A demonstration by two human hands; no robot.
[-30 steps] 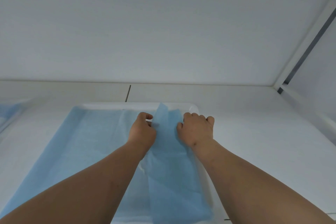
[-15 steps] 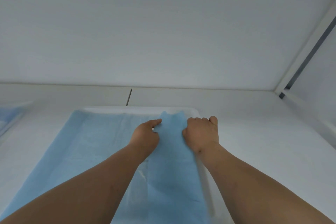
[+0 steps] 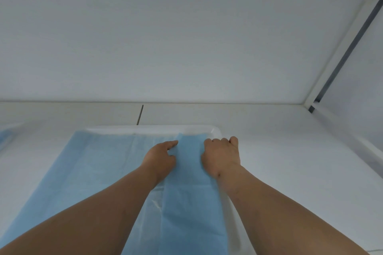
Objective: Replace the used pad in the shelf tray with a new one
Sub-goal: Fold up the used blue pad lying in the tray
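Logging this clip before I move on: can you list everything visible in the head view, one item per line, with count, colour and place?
pad: one, light blue, spread in the tray, a darker folded strip between the hands
tray: one, white, on the shelf, centre
shelf: one, white, under the tray
second blue sheet: one, blue, far left edge, mostly cut off
left hand: one, on the pad, index finger extended
right hand: one, fingers curled at the pad's right edge, by the tray's far right corner
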